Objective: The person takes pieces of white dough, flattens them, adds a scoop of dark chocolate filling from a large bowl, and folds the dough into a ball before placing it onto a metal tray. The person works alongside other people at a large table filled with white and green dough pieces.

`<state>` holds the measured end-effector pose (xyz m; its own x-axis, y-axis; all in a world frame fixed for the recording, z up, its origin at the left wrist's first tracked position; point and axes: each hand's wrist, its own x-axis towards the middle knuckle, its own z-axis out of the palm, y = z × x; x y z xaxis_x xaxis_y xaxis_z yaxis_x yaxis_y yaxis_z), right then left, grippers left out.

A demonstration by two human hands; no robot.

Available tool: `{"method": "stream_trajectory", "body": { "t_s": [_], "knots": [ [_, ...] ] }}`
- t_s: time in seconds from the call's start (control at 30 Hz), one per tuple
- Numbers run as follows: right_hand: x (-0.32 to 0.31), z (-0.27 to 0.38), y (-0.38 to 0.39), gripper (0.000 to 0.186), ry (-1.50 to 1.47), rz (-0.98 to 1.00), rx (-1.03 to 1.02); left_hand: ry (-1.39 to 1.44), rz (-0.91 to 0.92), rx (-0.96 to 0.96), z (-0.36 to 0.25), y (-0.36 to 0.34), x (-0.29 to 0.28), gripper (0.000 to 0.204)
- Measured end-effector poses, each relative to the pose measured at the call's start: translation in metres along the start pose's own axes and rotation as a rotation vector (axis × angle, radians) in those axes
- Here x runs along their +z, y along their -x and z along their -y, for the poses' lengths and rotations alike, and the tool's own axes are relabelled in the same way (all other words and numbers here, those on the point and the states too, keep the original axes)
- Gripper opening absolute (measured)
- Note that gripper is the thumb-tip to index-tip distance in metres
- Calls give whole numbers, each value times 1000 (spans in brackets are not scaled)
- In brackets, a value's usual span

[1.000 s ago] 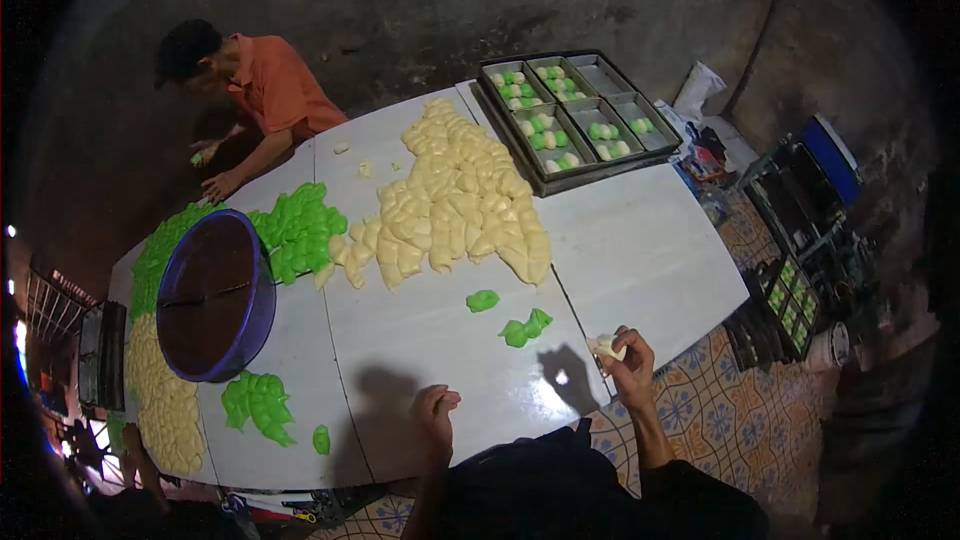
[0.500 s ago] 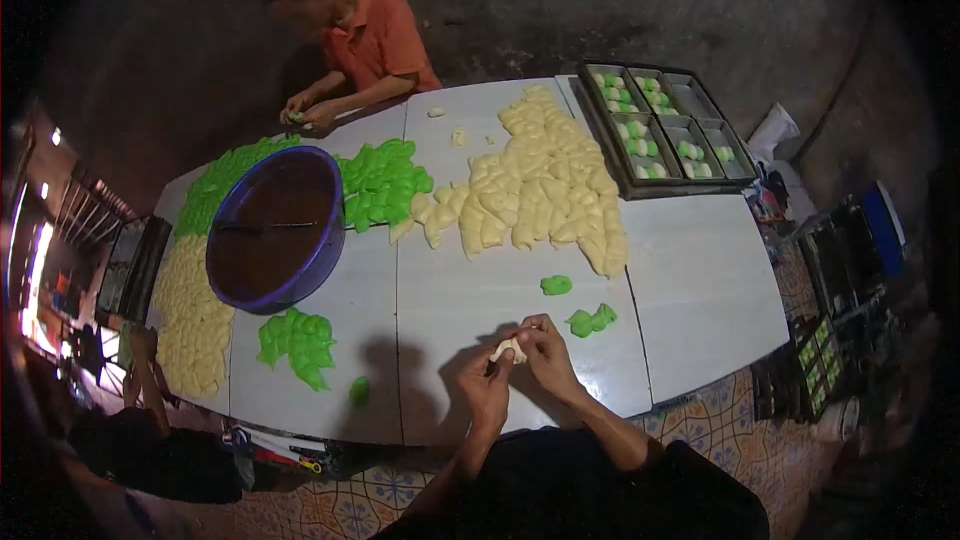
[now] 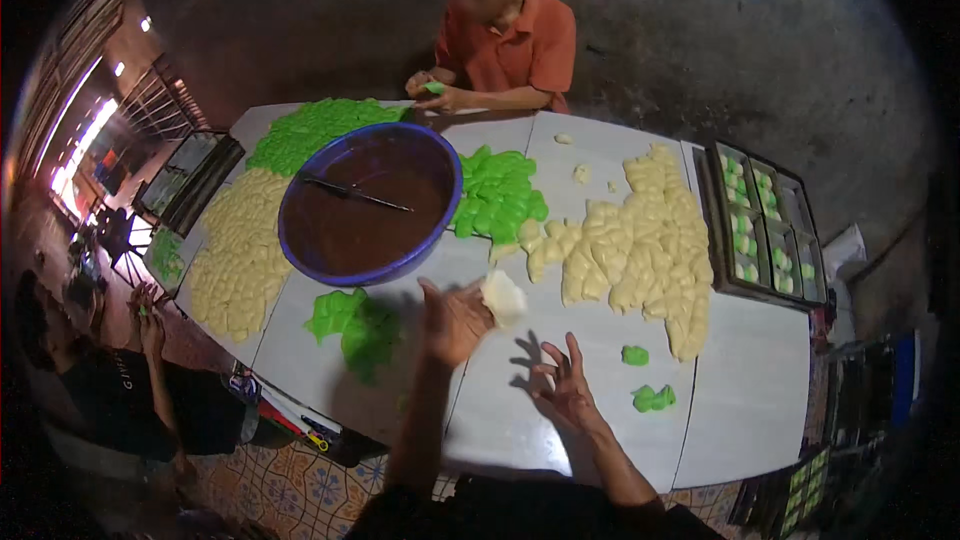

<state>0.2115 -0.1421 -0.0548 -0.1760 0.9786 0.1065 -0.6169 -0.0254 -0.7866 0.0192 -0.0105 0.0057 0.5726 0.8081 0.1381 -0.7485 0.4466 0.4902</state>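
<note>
Left hand [image 3: 452, 322] pinching pale dough piece [image 3: 503, 297], right hand [image 3: 565, 392] hovering fingers spread, bare white table [image 3: 745, 410] at 3 o'clock, blue bowl [image 3: 368, 202] at 11 o'clock

Dim scene, heavy fisheye vignette: corners go black, table [image 3: 720, 410] edges bow toward the rim. Main light from overhead, brightest on the tabletop around the left hand [image 3: 455, 320] holding the pale dough piece [image 3: 503, 297]. Hard hand shadows fall on the table just beside the right hand [image 3: 565, 390]. Blown-out glare far left of the grip. Periphery soft, grainy; centre reasonably sharp.
</note>
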Motion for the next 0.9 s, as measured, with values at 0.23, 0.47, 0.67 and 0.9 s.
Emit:
{"method": "stream_trajectory", "body": {
  "t_s": [0.23, 0.47, 0.67, 0.9],
  "knots": [
    [-14, -17, -15, 94, -10, -73, -150, -1569, -707, -280, -150, -122, -148, 88],
    [-22, -26, -23, 71, 52, -211, -124, -1869, -780, -52, -117, -102, -80, 79],
    [-13, -25, -28, 45, -390, -320, 238, -441, -297, -398, 25, 0, 9, 103],
    [9, 1, 26, 32, 1189, -334, -386, -528, -515, -146, 116, 67, 59, 46]
  ]
}}
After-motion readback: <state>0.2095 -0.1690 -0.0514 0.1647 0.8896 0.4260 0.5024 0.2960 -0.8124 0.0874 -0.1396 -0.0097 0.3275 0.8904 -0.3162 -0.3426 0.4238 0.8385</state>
